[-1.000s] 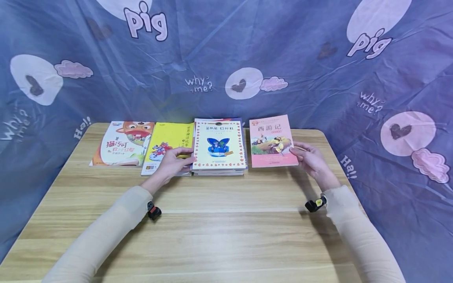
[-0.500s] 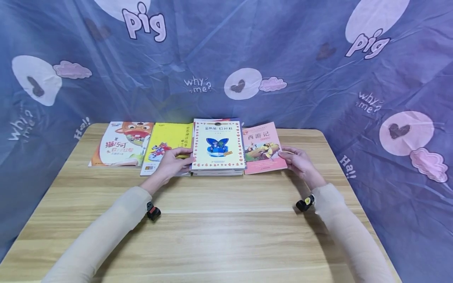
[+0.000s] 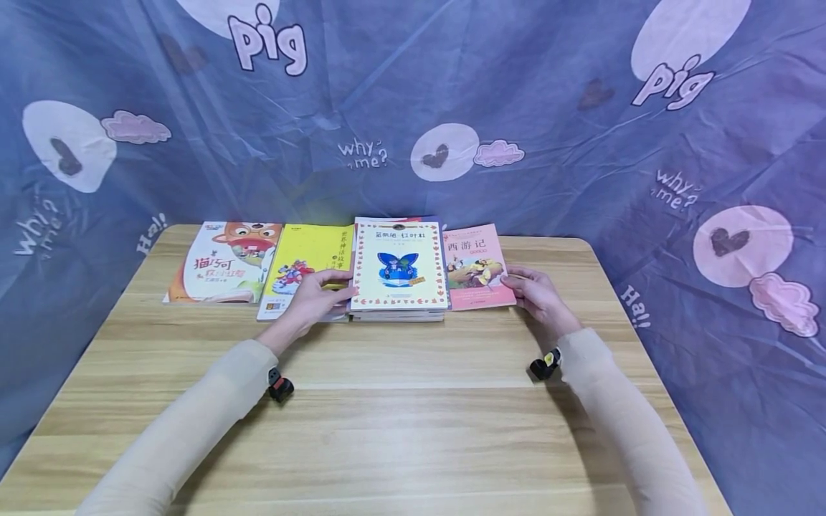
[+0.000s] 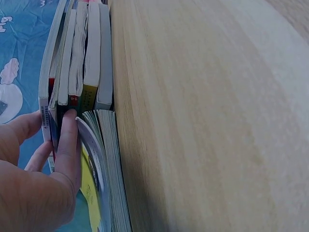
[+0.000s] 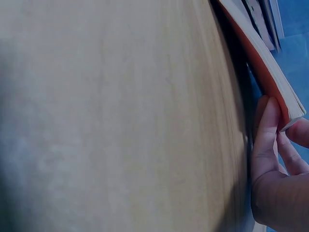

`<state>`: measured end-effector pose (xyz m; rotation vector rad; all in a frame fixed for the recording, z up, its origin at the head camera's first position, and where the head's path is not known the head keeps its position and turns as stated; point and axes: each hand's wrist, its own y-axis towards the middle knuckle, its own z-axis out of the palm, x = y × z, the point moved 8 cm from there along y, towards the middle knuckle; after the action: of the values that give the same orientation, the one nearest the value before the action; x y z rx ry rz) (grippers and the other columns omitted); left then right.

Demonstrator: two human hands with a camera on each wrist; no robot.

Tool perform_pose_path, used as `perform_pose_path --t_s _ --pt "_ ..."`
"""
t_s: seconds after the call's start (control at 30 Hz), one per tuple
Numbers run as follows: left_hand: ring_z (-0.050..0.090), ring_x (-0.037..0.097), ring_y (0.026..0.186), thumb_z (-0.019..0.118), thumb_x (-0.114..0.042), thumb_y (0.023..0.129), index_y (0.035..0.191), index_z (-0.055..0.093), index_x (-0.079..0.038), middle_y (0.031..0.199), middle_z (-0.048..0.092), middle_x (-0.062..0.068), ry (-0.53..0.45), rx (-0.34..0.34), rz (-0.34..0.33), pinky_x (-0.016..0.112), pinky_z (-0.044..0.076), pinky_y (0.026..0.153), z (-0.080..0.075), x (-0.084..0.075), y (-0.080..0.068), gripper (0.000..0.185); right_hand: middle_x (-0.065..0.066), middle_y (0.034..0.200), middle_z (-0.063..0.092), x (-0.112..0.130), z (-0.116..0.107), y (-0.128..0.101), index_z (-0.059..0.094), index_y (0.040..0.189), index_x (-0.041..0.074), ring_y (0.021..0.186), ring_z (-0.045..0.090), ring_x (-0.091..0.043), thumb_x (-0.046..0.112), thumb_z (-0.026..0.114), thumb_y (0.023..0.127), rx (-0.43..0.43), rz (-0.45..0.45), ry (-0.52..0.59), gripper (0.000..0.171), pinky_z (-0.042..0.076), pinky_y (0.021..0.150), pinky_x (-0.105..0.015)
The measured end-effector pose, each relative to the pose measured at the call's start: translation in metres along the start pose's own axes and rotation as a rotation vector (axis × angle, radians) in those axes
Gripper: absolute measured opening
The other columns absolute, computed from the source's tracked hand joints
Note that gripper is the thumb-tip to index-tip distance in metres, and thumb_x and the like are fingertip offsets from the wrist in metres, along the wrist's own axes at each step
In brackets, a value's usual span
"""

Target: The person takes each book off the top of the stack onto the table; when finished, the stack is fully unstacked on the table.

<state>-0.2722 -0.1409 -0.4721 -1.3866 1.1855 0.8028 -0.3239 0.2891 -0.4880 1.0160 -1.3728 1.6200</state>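
Note:
A stack of books (image 3: 399,276) stands at the table's back, a white butterfly-covered book on top. My left hand (image 3: 317,294) is at the stack's left side; in the left wrist view its thumb and fingers (image 4: 67,145) pinch the upper books. My right hand (image 3: 538,297) grips a pink book (image 3: 477,276) by its right edge, thumb above and fingers below. The pink book's left part is hidden behind the upper books of the stack; how far it reaches in cannot be seen. In the right wrist view the pink book (image 5: 275,82) is tilted, its outer edge off the table.
A yellow book (image 3: 306,251) lies left of the stack, partly behind my left hand. Farther left is a white book with an orange character (image 3: 226,265). The wooden table (image 3: 413,430) ends at a blue patterned cloth (image 3: 548,107).
My right hand has brought the pink book leftward and down against the stack, so its left part is now covered. My left hand has stayed at the stack.

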Motion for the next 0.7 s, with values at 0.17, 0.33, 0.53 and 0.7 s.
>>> perform_pose_path --t_s 0.17,0.33,0.53,0.7 --pt "0.074 0.009 0.089 0.076 -0.018 0.099 0.147 0.061 -0.011 0.148 0.06 0.018 0.003 -0.003 -0.012 0.027 0.068 0.081 -0.001 0.0 -0.001 0.051 0.008 0.084 0.078 -0.001 -0.001 0.005 0.027 0.16 -0.011 0.076 0.074 -0.002 0.003 0.056 0.107 -0.011 0.01 -0.039 0.062 0.064 0.069 -0.017" --pt "0.073 0.009 0.09 0.076 -0.018 0.099 0.146 0.062 -0.01 0.147 0.061 0.018 0.005 -0.005 -0.005 0.026 0.068 0.08 0.0 0.001 -0.001 0.05 0.013 0.081 0.073 0.003 -0.005 0.006 0.04 0.155 -0.011 0.072 0.07 0.0 0.011 0.063 0.105 -0.056 -0.013 -0.314 0.059 0.064 0.066 -0.017" --pt "0.074 0.009 0.09 0.076 -0.017 0.099 0.147 0.061 -0.009 0.148 0.061 0.019 0.012 -0.002 0.004 0.026 0.068 0.081 0.001 0.001 0.0 0.051 -0.002 0.089 0.072 0.019 -0.01 -0.001 0.059 0.139 -0.011 0.066 0.067 -0.006 0.016 0.065 0.103 -0.166 -0.091 -0.619 0.045 0.064 0.062 -0.022" --pt "0.073 0.01 0.093 0.076 -0.018 0.099 0.147 0.061 -0.01 0.149 0.06 0.017 0.018 -0.003 0.005 0.026 0.068 0.082 0.0 0.001 0.0 0.05 -0.023 0.106 0.076 0.039 0.002 -0.015 0.064 0.135 -0.01 0.069 0.068 -0.007 0.014 0.067 0.102 -0.193 -0.207 -0.652 0.041 0.064 0.064 -0.023"
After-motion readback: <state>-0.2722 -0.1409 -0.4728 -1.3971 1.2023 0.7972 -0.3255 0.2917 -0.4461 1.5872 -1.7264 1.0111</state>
